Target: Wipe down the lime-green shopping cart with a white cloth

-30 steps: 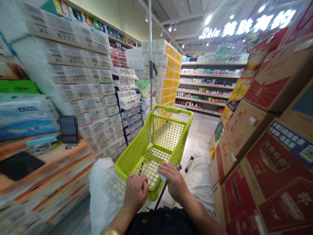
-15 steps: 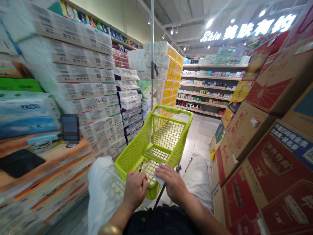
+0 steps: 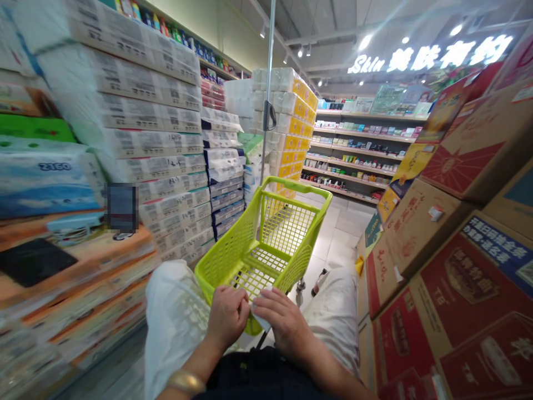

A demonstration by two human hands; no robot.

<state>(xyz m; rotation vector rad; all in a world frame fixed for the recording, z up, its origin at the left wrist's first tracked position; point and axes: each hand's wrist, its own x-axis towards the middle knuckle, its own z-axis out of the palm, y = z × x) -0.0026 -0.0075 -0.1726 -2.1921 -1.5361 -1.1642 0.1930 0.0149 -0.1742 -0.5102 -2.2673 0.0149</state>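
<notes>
A lime-green plastic shopping cart [image 3: 233, 250] stands in front of me in a shop aisle, its basket empty. My left hand [image 3: 227, 316] is curled round the near rim of the cart. Beside it my right hand [image 3: 281, 322] lies on the same rim, fingers closed on a small white folded piece [image 3: 263, 321] that looks like paper or tissue. The two hands almost touch. A gold bangle [image 3: 185, 381] is on my left wrist. My knees in white trousers [image 3: 175, 316] show on both sides of the cart.
Stacked packs of tissue and paper rolls [image 3: 137, 139] wall the left side. Red and brown cardboard cartons [image 3: 458, 266] are piled on the right. A metal pole [image 3: 267, 89] rises behind the cart. Shelves of goods [image 3: 358, 150] stand at the aisle's far end, with tiled floor [image 3: 337, 239] between.
Both hands have drawn closer together on the cart's near rim, and the right hand with the white piece has shifted left. The view has tilted slightly.
</notes>
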